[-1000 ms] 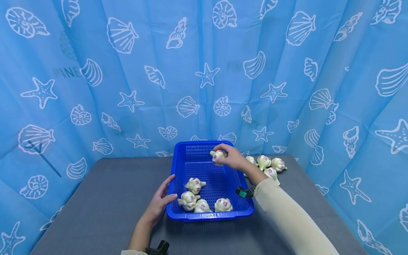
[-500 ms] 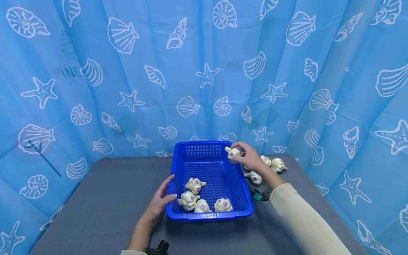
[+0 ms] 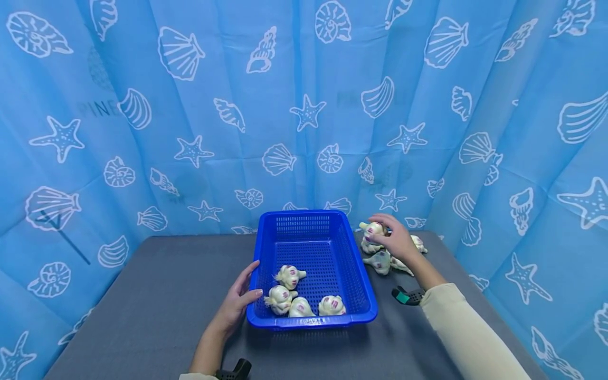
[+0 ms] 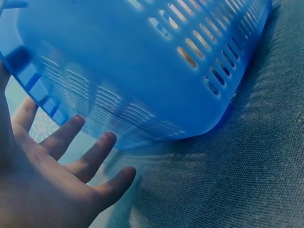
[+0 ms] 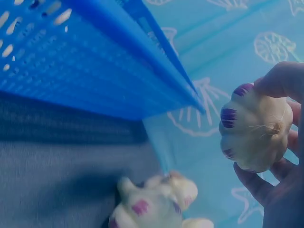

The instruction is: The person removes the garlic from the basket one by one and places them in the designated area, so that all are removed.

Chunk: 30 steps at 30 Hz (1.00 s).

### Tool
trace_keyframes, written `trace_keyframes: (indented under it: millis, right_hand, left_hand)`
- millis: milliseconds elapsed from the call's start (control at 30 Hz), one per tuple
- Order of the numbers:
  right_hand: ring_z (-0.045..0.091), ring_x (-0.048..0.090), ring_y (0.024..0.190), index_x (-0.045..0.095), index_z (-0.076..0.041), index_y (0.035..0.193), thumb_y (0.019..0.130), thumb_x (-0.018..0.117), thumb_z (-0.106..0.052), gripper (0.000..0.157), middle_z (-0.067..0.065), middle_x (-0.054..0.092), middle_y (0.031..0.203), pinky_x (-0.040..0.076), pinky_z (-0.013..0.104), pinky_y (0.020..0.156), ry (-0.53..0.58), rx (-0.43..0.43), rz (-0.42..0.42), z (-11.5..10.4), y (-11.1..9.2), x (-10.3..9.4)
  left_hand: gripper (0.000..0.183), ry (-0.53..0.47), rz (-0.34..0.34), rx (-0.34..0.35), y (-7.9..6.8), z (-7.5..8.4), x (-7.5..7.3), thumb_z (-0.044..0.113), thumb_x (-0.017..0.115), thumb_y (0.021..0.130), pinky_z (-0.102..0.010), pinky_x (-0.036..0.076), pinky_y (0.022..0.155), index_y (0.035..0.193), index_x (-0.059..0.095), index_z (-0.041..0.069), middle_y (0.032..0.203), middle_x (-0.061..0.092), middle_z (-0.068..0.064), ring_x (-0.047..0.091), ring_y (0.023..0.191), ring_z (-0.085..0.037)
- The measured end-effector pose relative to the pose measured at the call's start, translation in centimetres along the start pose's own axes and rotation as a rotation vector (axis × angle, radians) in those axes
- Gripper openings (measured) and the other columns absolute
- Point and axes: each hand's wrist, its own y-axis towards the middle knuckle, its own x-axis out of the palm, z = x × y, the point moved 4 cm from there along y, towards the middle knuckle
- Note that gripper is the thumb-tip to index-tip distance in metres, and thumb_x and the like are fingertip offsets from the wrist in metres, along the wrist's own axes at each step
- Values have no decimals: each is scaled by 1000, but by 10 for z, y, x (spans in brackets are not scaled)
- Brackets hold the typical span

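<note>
My right hand (image 3: 396, 240) pinches a garlic bulb (image 3: 372, 230), white with purple streaks, just right of the blue basket (image 3: 361, 285). In the right wrist view the thumb and fingers hold this bulb (image 5: 256, 130) above the other garlic, its root end showing. My left hand (image 3: 237, 295) holds the basket's left rim, thumb over the edge. The left wrist view shows that hand's fingers (image 4: 95, 156) spread along the outer wall of the basket (image 4: 118, 80). Several garlic bulbs (image 3: 280, 299) lie in the near part of the basket.
More garlic bulbs (image 3: 378, 262) lie on the grey table (image 3: 180, 295) right of the basket, partly hidden by the right hand. A blue curtain (image 3: 304, 132) with shell prints hangs behind the table and along its sides.
My right hand has carried the garlic bulb from over the basket out to the right, past the rim to the loose bulbs. The left hand and the basket stay put.
</note>
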Motion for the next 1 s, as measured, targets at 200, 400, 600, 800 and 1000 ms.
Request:
trace_keyframes:
  millis: [200, 400, 600, 800, 1000]
  right_hand:
    - [34, 55, 105, 57, -2, 131, 90, 68, -14, 44, 22, 54, 131, 48, 40, 78, -9, 56, 55, 17, -10, -13]
    - [33, 53, 101, 55, 5, 130, 90, 65, -5, 42, 28, 55, 126, 48, 34, 69, 9, 55, 96, 17, -24, -25]
    - [29, 54, 102, 57, 10, 124, 88, 64, 1, 38, 31, 54, 126, 50, 30, 71, 16, 30, 129, 12, -36, -34]
    - [26, 49, 109, 57, 6, 127, 91, 64, -5, 39, 26, 53, 131, 42, 23, 79, -5, 76, 163, 49, -41, -39]
    - [12, 48, 96, 57, 4, 127, 94, 62, -10, 36, 25, 55, 124, 41, 23, 74, -19, 137, 206, 55, -52, -46]
  left_hand:
    - [64, 16, 5, -7, 0, -2, 0, 23, 61, 94, -65, 30, 104, 150, 32, 32, 157, 23, -16, 29, 138, -43]
    - [63, 5, -1, -3, 0, -2, 0, 21, 60, 95, -63, 31, 104, 150, 32, 33, 156, 25, -15, 31, 137, -42]
    - [62, -5, -7, 12, 0, -2, -1, 19, 59, 95, -63, 32, 103, 150, 32, 32, 156, 26, -16, 32, 136, -43]
    - [63, -3, -11, 14, 0, -3, -1, 20, 58, 95, -63, 33, 103, 150, 32, 32, 156, 26, -16, 32, 136, -43]
    - [64, -1, -16, 18, 0, -2, -2, 20, 59, 95, -62, 33, 103, 151, 31, 31, 156, 24, -17, 31, 137, -44]
